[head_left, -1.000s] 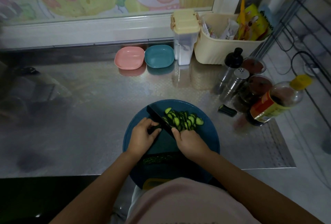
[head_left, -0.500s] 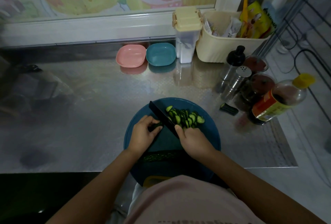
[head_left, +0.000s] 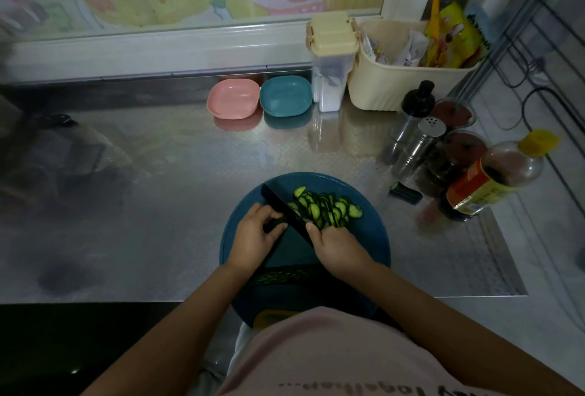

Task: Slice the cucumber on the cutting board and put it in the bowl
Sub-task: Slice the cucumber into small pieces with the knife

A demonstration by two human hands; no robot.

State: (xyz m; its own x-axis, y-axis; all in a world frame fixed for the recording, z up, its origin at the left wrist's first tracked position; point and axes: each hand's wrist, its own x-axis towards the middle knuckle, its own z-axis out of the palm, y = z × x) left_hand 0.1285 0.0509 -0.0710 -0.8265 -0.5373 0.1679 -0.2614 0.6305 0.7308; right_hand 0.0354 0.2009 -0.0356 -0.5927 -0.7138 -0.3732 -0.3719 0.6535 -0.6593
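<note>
knife (head_left: 283,210) handle buried in my right hand (head_left: 338,247), uncut cucumber (head_left: 278,223) end mostly covered by my left hand (head_left: 253,237), near rim of the cutting board (head_left: 370,243) lost under my shirt (head_left: 332,357), dark shapes (head_left: 47,167) at the far left of the counter (head_left: 142,221) were too blurred to name

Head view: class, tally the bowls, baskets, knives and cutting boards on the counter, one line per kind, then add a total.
Bowls: 2 (pink bowl, blue bowl)
Basket: 1
Knife: 1
Cutting board: 1
Total: 5
</note>
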